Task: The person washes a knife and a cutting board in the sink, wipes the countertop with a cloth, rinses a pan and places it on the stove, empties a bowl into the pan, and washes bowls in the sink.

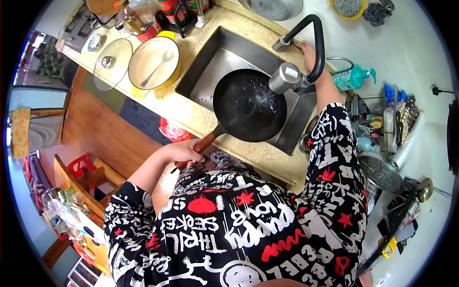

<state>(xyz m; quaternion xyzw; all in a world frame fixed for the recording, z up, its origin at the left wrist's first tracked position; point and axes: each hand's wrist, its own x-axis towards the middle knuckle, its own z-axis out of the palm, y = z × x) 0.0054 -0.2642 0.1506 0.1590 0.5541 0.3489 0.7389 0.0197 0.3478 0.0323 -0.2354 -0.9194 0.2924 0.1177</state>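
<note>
My left hand [185, 152] is closed around the wooden handle of a black frying pan [244, 107]. The pan is over the sink [224, 60], its inner face turned up, with white splashes of water on it below the spray head [284, 78]. My right hand [311, 56] reaches past the black hose spout to the base of the faucet [283, 44]. Its fingers are at the faucet lever, partly hidden behind the spout.
Left of the sink stand a yellow pot [154, 64] with a spoon inside and a glass lid [113, 64]. A green soap bottle [351, 76] and a rack of utensils are on the right. Bottles [136, 21] crowd the back left.
</note>
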